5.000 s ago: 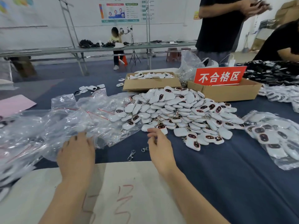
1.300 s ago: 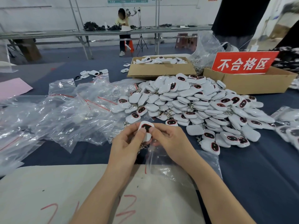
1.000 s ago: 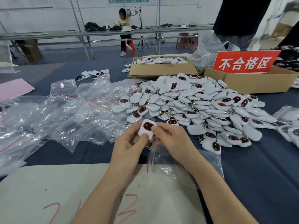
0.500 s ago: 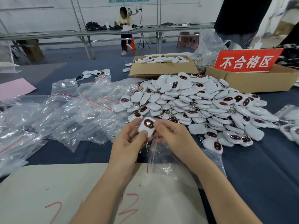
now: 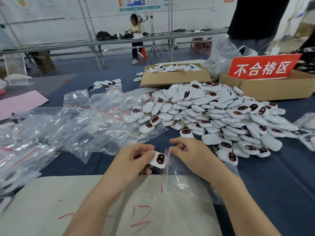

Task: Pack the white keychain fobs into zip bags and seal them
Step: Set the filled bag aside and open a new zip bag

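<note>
Fob [image 5: 159, 160], white with its dark, red-rimmed face turned up, sits pinched in the left grip [image 5: 134, 160]: the thumb lies on its near-left edge and the fingers curl beneath it. It is held just above the bench [image 5: 272, 176], right at the mouth of a zip bag [image 5: 185, 183]. Whether any of it is inside, I cannot tell. The right grip [image 5: 192, 156] is closed on the bag's upper corner, thumb and forefinger nipping the clear film, the other fingers loosely bent above. The bag trails down from that pinch and lies over the far edge of a white sheet [image 5: 76, 201] marked with red strokes. Its red zip line runs along the side next to the fob. Beyond the hands a heap of fobs [image 5: 213, 113] spreads over the blue cloth, with a pile of empty bags [image 5: 76, 126] to its left. A box [image 5: 175, 79] of more fobs stands behind the heap, and beside it a second box [image 5: 272, 89] with a red sign [image 5: 262, 67].
</note>
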`<state>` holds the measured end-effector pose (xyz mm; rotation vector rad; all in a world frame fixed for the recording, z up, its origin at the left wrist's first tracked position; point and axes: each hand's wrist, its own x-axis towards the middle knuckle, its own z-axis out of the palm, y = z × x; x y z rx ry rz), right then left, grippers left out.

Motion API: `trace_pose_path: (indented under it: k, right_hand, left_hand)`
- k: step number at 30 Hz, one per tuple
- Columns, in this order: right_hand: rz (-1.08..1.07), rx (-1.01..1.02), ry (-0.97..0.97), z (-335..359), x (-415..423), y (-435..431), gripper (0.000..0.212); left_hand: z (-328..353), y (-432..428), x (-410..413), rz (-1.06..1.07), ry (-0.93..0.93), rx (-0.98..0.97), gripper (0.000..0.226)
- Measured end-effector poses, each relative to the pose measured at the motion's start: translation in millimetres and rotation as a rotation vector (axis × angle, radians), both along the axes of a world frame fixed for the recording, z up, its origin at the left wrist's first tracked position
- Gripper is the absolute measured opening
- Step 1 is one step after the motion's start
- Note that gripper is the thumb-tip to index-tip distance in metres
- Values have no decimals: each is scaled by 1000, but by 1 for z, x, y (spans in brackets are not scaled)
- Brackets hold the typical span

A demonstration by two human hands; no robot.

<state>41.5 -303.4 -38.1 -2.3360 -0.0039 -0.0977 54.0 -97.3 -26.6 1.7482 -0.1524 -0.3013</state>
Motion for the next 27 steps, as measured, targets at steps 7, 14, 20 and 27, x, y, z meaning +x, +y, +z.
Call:
trace_pose_path:
  k: [7, 14, 20, 27]
  right_hand:
    - [-40, 244, -76, 1, 3, -3, 21]
    - [-120, 427, -122, 0, 7, 2, 19]
    - [-101, 480, -181, 8, 6, 0, 18]
    - [-26, 520, -192, 14, 1, 3, 19]
  left_hand:
    - [3, -23, -11, -49, 1, -29, 18]
    - [9, -37, -24, -202, -32, -18, 38]
    - [9, -32, -21, -233, -86, -32, 40]
    - [-7, -27, -17, -169, -351, 186, 37]
